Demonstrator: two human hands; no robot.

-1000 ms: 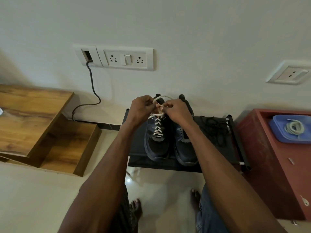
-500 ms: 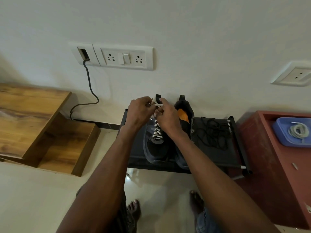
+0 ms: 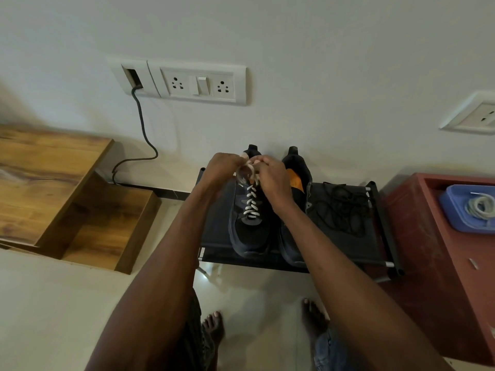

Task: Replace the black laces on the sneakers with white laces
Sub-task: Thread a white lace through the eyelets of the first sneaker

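The wall [image 3: 321,62] is pale and takes the upper half of the view, with a socket panel [image 3: 198,83] and a dark cable [image 3: 144,124] that hangs down from it to the floor. A second socket [image 3: 471,113] is at the right edge. The floor [image 3: 53,303] is pale and glossy, and the person's bare feet stand on it. At the left is a wooden cabinet [image 3: 48,178]. At the right is a red cabinet [image 3: 428,236] that carries a blue tray [image 3: 450,207] with a coiled white lace [image 3: 480,207] inside.

Between them stands a low black shoe rack [image 3: 380,210]. On it the two sneakers are side by side. The left sneaker [image 3: 249,231] already has a white lace [image 3: 251,203] crossed through its eyelets. The right sneaker [image 3: 294,180] shows no lace. The removed black laces [image 3: 340,210] lie in a loose heap just beside it.

The left hand [image 3: 222,167] and the right hand [image 3: 273,175] meet at the top of the left sneaker; each grip pinches an end of the white lace, probably to tie it.

What could go wrong: if the pull is uneven, one end may become too short for a bow. A hard pull may also shift the sneaker on the rack. The loose black laces could slip from the rack.
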